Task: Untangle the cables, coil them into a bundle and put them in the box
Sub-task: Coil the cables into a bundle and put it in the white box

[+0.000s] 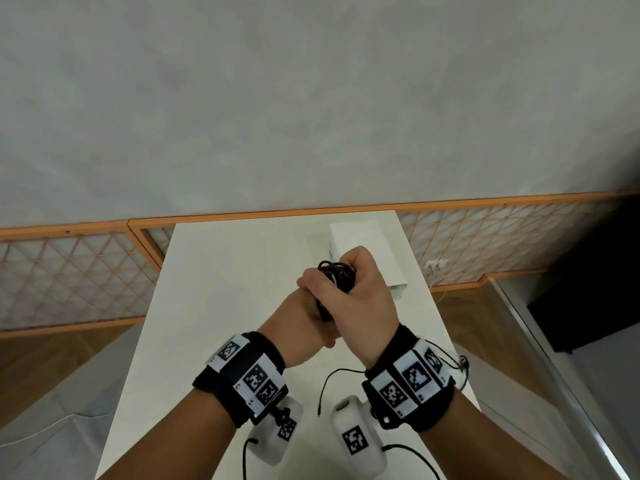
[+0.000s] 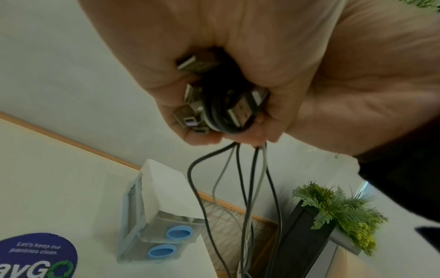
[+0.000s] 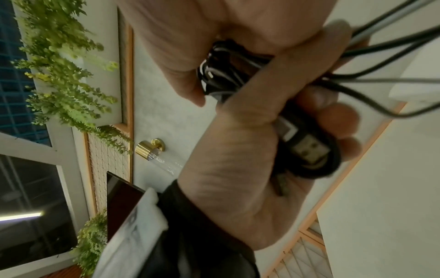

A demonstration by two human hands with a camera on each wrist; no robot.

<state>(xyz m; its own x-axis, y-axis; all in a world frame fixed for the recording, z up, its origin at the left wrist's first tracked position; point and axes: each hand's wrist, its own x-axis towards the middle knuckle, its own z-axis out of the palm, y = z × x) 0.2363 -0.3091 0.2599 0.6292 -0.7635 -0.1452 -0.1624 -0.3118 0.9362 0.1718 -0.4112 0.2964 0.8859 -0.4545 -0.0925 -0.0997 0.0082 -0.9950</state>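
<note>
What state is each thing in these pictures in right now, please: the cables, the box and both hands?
Cables: gathered in a bundle, held above the table, not yet in the box; several strands hang loose below the hands.
Box: on the table's far side, beyond the hands; whether it is open cannot be told.
Left hand: grips the cable bundle.
Right hand: grips the same bundle.
USB plugs: bunched together in the grip.

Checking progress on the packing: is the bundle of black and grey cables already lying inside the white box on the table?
No, the bundle of black and grey cables is gripped in both hands above the white table, with the white box behind them.
</note>
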